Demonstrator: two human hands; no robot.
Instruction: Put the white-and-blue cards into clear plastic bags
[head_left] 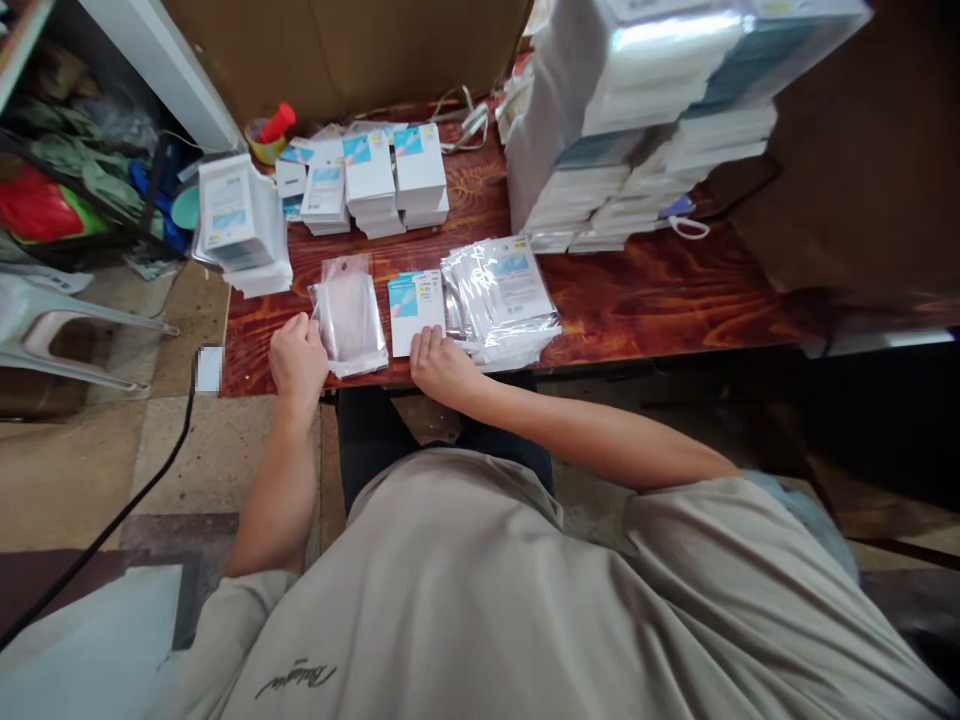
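Observation:
My left hand (298, 358) is closed, its curled fingers at the left edge of a pile of clear plastic bags (351, 315) near the table's front edge. The fingertips seem to pinch the edge of a bag. My right hand (441, 366) is closed too, thumb and fingers on the near edge of a white card with a blue printed corner (412, 318). That card lies on a small stack between the bags and a pile of filled clear packets (510, 285), which fans out to its right. My right fingertips are partly hidden.
Card stacks (371, 180) stand at the table's back, with another bagged stack (232, 215) at the left corner. Tall piles of packets (622, 130) rise at the back right. A tape roll (266, 138), white cable (472, 122) and plastic stool (67, 325) are around.

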